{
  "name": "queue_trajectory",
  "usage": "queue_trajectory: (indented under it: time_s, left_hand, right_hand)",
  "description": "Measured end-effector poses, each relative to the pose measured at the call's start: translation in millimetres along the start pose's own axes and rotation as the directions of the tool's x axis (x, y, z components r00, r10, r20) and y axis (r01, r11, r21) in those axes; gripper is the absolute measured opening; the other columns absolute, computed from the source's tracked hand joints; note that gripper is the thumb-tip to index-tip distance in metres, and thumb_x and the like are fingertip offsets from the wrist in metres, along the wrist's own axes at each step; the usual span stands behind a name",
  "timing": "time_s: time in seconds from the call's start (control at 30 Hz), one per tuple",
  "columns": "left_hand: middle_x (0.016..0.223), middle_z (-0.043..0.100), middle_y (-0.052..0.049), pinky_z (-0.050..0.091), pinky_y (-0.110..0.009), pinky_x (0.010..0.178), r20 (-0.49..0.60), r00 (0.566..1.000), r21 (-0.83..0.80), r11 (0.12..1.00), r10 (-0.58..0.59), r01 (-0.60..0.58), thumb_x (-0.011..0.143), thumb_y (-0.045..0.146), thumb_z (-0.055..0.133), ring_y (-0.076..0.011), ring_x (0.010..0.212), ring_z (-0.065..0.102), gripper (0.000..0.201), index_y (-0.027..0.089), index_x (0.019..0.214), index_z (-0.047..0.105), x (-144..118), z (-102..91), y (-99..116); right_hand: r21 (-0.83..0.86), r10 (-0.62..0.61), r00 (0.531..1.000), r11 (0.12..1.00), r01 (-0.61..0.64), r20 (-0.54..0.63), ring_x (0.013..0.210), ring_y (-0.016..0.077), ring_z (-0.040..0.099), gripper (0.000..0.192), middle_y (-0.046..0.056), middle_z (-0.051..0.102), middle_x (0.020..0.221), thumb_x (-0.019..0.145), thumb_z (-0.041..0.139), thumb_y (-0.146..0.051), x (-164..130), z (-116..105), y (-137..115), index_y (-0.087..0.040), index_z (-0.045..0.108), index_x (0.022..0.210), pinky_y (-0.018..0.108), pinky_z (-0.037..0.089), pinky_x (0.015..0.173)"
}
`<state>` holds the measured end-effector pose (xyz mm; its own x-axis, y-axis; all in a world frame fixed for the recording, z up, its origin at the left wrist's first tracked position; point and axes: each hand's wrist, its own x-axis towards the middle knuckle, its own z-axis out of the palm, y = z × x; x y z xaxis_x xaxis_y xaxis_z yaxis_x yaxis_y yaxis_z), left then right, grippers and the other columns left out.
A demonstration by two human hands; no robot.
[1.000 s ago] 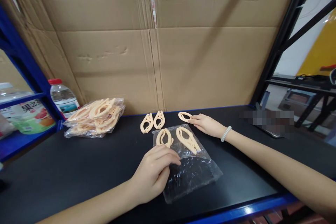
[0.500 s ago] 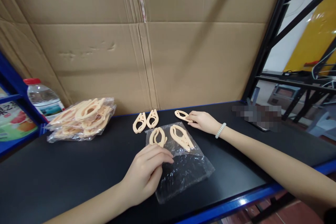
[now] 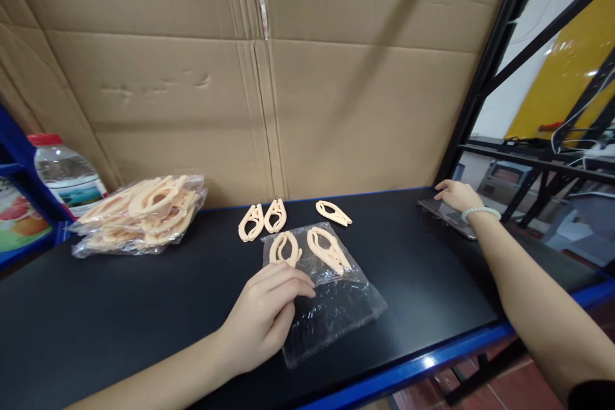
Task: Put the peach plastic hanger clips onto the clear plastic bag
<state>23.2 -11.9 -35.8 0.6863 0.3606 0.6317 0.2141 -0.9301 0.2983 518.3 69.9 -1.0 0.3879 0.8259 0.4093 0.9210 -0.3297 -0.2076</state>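
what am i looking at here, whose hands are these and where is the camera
These are one person's two bare hands, filmed by a camera worn on the head that looks forward and down, so there is only this one view. The left hand presses flat on a clear plastic bag lying on a black worktop; two peach plastic clips rest on the bag's far end. Three more loose clips lie just beyond. The right hand reaches far right and touches a flat grey device. At the left sit a bagged pile of clips and a water bottle, with cardboard behind.
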Motion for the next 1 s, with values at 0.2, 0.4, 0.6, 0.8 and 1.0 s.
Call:
queue_trajectory:
  time_s: [0.2, 0.4, 0.6, 0.8, 1.0]
  left_hand:
    - [0.102, 0.068, -0.004, 0.049, -0.035, 0.083, -0.008, 1.0, 0.008, 1.0, 0.0, 0.0, 0.086, 0.0, 0.04, -0.0179, 0.091, 0.061, 0.035, 0.021, 0.103, 0.062, 0, 0.0, 1]
    - [0.1, 0.068, -0.003, 0.048, -0.035, 0.083, -0.004, 1.0, 0.015, 1.0, -0.006, 0.006, 0.085, 0.0, 0.04, -0.0179, 0.09, 0.061, 0.035, 0.021, 0.102, 0.062, -1, 0.6, 1]
    - [0.101, 0.069, -0.003, 0.049, -0.036, 0.083, -0.001, 1.0, 0.025, 1.0, -0.015, 0.015, 0.085, 0.001, 0.04, -0.0181, 0.089, 0.061, 0.034, 0.021, 0.101, 0.062, 1, 0.1, 2]
    - [0.098, 0.07, -0.004, 0.051, -0.035, 0.081, -0.004, 1.0, 0.042, 0.999, -0.003, 0.003, 0.086, 0.002, 0.039, -0.0182, 0.088, 0.063, 0.034, 0.021, 0.1, 0.064, 3, -2.2, 4]
    - [0.099, 0.07, -0.004, 0.051, -0.033, 0.083, -0.024, 1.0, 0.057, 0.998, 0.0, 0.001, 0.086, 0.001, 0.04, -0.0174, 0.091, 0.064, 0.035, 0.021, 0.1, 0.064, 6, -4.4, 2]
  right_hand:
    - [0.06, -0.023, 0.999, 0.998, 0.02, 0.04, 0.087, 0.0293, 0.071, 0.029, 0.012, 0.075, 0.087, 0.072, 0.049, -0.006, -1, 0, -8, -0.015, 0.072, 0.088, 0.043, 0.055, 0.08]
    - [0.265, -0.53, 0.848, 0.818, 0.51, 0.004, 0.109, 0.0203, 0.066, 0.041, 0.012, 0.07, 0.118, 0.086, 0.045, -0.012, -29, 6, -98, -0.015, 0.061, 0.123, 0.036, 0.05, 0.098]
    - [0.347, -0.864, 0.503, 0.481, 0.805, 0.03, 0.131, 0.0231, 0.049, 0.039, 0.01, 0.053, 0.144, 0.092, 0.055, -0.025, -75, 45, -174, -0.024, 0.059, 0.131, 0.042, 0.043, 0.108]
    - [0.299, -0.868, 0.496, 0.47, 0.831, -0.012, 0.115, 0.025, 0.057, 0.031, 0.012, 0.06, 0.134, 0.095, 0.049, -0.017, -82, 54, -176, -0.021, 0.065, 0.121, 0.048, 0.049, 0.098]
    - [0.246, -0.846, 0.525, 0.492, 0.835, -0.089, 0.112, 0.0238, 0.058, 0.042, 0.014, 0.057, 0.134, 0.088, 0.046, -0.002, -85, 51, -177, -0.021, 0.065, 0.119, 0.047, 0.05, 0.096]
